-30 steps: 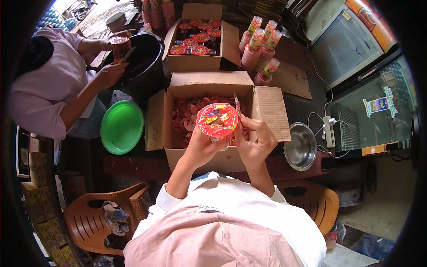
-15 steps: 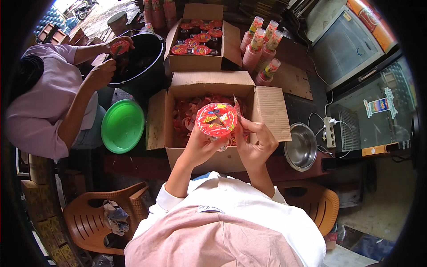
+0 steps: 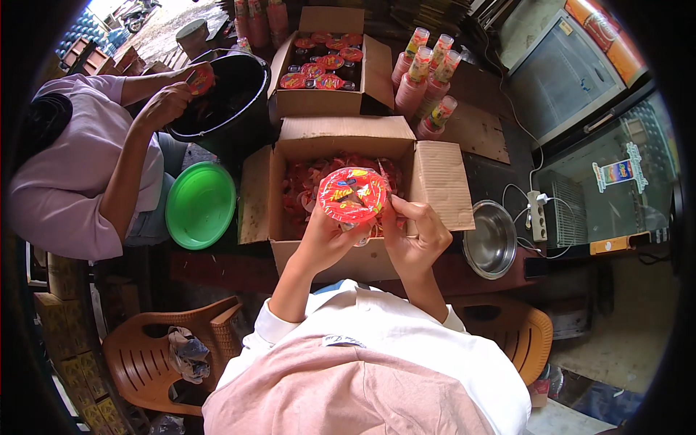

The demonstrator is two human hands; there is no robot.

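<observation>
My left hand (image 3: 326,243) is wrapped round a plastic cup sealed with red printed film (image 3: 351,194), held upright above an open cardboard box (image 3: 344,129). The fingers of my right hand (image 3: 415,235) are pinched together at the cup's right edge. From them a thin, pointed, blade-like piece (image 3: 384,172) sticks up beside the lid; its lower part is hidden by my fingers. Many red and clear film scraps (image 3: 299,177) fill the box below.
Behind stands a box of red-lidded cups (image 3: 362,109), with stacked cups (image 3: 411,94) to its right. At left a co-worker (image 3: 94,167) holds another red-lidded cup (image 3: 201,78) over a black bucket (image 3: 250,119). A green basin (image 3: 201,206) and a metal bowl (image 3: 491,239) flank my box.
The cup in my left hand has turned slightly, and the blade-like piece has shifted a little at its edge. The co-worker's hands and cup have moved slightly.
</observation>
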